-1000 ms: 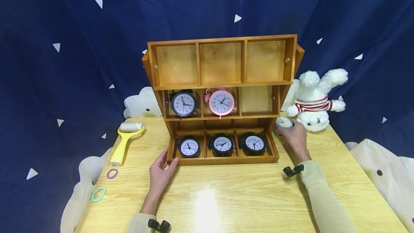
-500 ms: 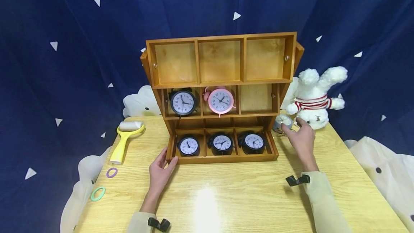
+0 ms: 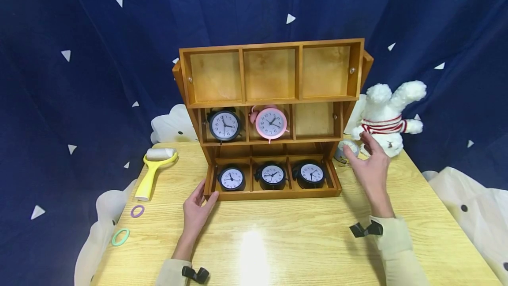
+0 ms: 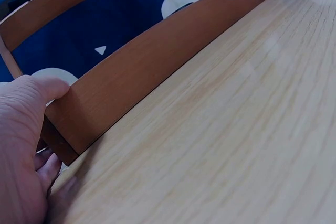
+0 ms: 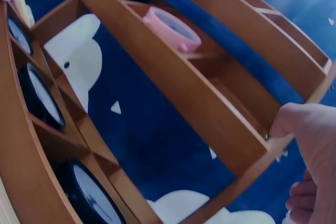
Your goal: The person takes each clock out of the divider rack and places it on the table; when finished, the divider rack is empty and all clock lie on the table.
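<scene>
A three-tier wooden rack stands on the table. My left hand holds its front left corner at the bottom, thumb on the front board and the other fingers round the side. Beside the rack's right side, my right hand is raised with thumb and fingers spread apart, holding nothing. Past its thumb a grey alarm clock is partly covered by the hand. In the middle tier sit a black alarm clock and a pink alarm clock. The bottom tier bears three black alarm clocks, one per compartment.
A white plush rabbit in a striped sweater is upside down at the back right. To the left lie a yellow lint roller, a purple ring and a green ring. A dark blue curtain hangs behind.
My right hand has let go of the grey alarm clock, drawn back to the right and spread its fingers. The clock stays beside the rack. My left hand keeps its hold on the corner.
</scene>
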Tool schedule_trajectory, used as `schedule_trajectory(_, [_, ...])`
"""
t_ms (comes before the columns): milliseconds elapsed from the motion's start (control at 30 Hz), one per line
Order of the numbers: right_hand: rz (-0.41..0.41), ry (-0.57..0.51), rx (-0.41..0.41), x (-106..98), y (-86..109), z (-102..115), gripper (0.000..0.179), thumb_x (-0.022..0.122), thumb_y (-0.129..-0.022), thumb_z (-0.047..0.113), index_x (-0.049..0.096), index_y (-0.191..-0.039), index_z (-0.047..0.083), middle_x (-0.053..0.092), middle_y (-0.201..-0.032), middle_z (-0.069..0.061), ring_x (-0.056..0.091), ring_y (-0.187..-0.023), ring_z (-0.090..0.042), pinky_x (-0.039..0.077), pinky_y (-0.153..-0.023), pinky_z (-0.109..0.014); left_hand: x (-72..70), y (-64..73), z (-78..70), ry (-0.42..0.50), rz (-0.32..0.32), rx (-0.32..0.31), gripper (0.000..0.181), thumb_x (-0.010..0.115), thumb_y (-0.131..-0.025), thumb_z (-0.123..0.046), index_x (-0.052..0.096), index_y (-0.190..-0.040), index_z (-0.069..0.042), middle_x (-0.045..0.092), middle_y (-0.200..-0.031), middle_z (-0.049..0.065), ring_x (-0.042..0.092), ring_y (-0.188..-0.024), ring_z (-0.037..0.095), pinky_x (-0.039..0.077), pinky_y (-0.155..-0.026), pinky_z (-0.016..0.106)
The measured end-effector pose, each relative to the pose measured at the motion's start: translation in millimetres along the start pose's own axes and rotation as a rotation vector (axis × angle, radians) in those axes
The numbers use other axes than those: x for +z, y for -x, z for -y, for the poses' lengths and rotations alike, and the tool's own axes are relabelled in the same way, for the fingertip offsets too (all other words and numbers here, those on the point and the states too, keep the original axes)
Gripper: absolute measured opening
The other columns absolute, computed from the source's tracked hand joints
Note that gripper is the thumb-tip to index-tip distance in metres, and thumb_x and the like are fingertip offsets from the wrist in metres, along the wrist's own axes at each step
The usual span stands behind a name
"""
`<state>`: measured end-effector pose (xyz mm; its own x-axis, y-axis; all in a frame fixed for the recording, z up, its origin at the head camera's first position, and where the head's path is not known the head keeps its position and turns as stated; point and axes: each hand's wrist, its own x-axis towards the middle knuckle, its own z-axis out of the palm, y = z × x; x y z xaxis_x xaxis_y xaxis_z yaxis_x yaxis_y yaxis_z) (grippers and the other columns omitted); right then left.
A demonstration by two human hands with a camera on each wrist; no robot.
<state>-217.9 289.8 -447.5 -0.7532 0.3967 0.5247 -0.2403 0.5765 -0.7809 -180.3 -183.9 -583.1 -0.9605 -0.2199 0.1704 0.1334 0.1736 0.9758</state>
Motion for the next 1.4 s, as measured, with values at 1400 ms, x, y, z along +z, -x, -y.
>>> schedule_trajectory(1400, [0.288, -0.173, -0.337, 83.7, 18.5, 90.7, 0.088, 0.091, -0.079, 0.02, 0.049, -0.155, 0.008, 0.054, -0.155, -0.011, 0.056, -0.136, -0.035, 0.048, -0.112, -0.054, 0.3, -0.3, 3.5, 0.022, -0.007, 0.01, 0.064, 0.083, -0.092, -0.014, 0.056, -0.15, -0.004, 0.056, -0.15, 0.018, 0.053, -0.14, 0.031, 0.045, -0.11, 0.027])
